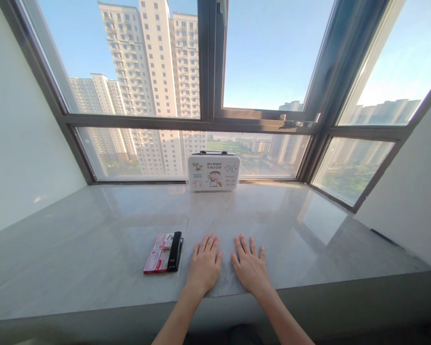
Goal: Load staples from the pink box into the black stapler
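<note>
My left hand [203,264] lies flat, palm down, on the grey marble sill [93,239], fingers stretched forward and holding nothing. My right hand [250,267] rests flat beside it, a small gap between them, also with nothing in it. Just left of my left hand lies a black stapler [174,251], set along the right side of a red and white box [158,254]. Neither hand touches them.
A small white tin case [213,172] with a cartoon print and a handle stands upright at the back against the window. Dark window frames [208,122] run behind it, white walls close in on both sides, and the sill's front edge [309,287] lies under my wrists.
</note>
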Demonstrator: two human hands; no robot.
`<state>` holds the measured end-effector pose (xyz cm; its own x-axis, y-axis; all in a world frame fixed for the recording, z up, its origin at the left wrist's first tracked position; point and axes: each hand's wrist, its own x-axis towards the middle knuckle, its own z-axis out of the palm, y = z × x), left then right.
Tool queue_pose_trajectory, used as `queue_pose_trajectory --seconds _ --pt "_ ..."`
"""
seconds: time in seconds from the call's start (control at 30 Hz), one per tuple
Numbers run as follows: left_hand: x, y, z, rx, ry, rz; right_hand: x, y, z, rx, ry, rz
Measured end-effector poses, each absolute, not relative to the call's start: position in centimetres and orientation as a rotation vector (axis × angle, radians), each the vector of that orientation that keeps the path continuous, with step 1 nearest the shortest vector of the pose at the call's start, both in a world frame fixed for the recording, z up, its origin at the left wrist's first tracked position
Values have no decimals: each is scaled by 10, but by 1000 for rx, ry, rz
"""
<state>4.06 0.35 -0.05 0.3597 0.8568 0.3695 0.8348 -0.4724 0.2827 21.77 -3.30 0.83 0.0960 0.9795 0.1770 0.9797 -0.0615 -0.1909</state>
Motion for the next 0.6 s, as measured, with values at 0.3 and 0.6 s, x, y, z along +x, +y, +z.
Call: queue_pose_trajectory --seconds 0.3,0.6 --pt "41 2 2 2548 1604 696 217 -33 7 -2102 -1944 -6" --pt "41 1 2 2564 1622 675 216 -34 10 -2110 -1951 -14"
